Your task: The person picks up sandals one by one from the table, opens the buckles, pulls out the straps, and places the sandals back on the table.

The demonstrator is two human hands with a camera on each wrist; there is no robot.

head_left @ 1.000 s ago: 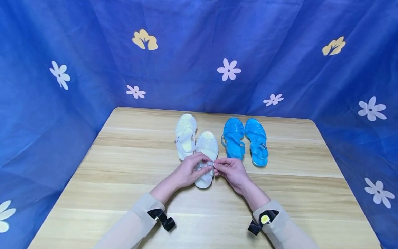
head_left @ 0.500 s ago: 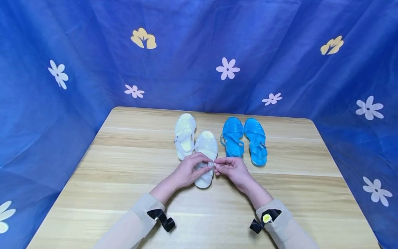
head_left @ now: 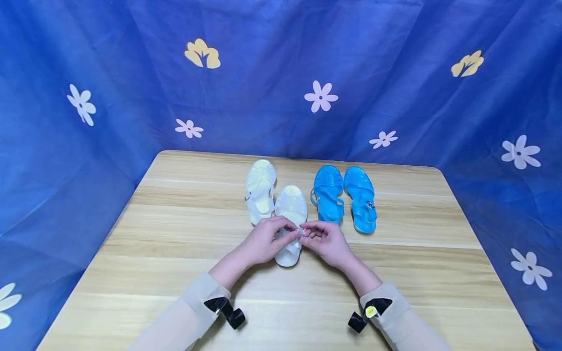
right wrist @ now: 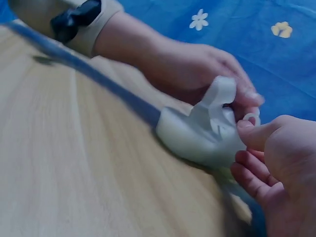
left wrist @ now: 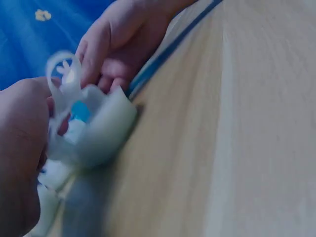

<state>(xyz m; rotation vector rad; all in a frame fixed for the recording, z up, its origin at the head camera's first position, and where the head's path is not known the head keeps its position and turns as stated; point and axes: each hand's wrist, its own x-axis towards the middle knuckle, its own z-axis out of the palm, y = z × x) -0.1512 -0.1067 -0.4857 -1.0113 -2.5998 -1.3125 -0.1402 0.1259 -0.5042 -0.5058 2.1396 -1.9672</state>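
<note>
Both hands meet at the ankle strap [right wrist: 223, 91] of a white jelly sandal [head_left: 291, 201], which lies sole-down on the table, toe pointing away. Thumb and fingers of my left hand [head_left: 265, 241] pinch the strap from the left side. From the right, my right hand [head_left: 330, 243] pinches its small looped end [right wrist: 253, 118] between thumb and index finger, other fingers loosely bent. In both wrist views the strap arches up above the heel cup [right wrist: 192, 136]. Fingers hide most of the fastening. Left of this sandal stands its white mate [head_left: 261, 181], its strap carrying a small buckle.
Two blue jelly sandals, one [head_left: 329, 176] beside the right hand and another [head_left: 359, 179] farther right, lie toes away on the wooden table [head_left: 184, 214]. Behind the table hangs a blue flowered curtain [head_left: 263, 73]. Black cameras [head_left: 236, 318] sit on both wrists.
The right fingers have shifted slightly at the strap and spread a little. The clear strap piece seen between the hands earlier is now mostly covered. The sandals stay almost in place.
</note>
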